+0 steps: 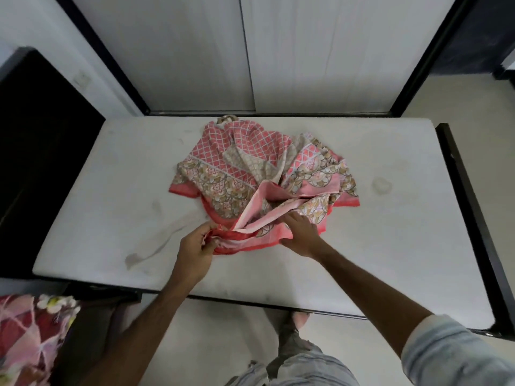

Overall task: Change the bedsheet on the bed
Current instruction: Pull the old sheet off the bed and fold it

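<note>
A bare white mattress (390,232) with a few stains lies on a dark bed frame (471,218). A pink and coral patterned bedsheet (237,174) sits bunched in a heap on the middle of the mattress. My left hand (195,247) is closed on a red-edged fold at the heap's near left corner. My right hand (299,232) grips the pink edge of the same sheet just to the right, fingers tucked into the cloth. Part of the sheet is hidden under both hands.
White sliding wardrobe doors (250,51) stand right behind the bed. A dark panel (36,140) rises at the left end of the bed. A red and pink floral cloth (30,338) lies at the bottom left. I stand on the pale floor (223,330) at the near side.
</note>
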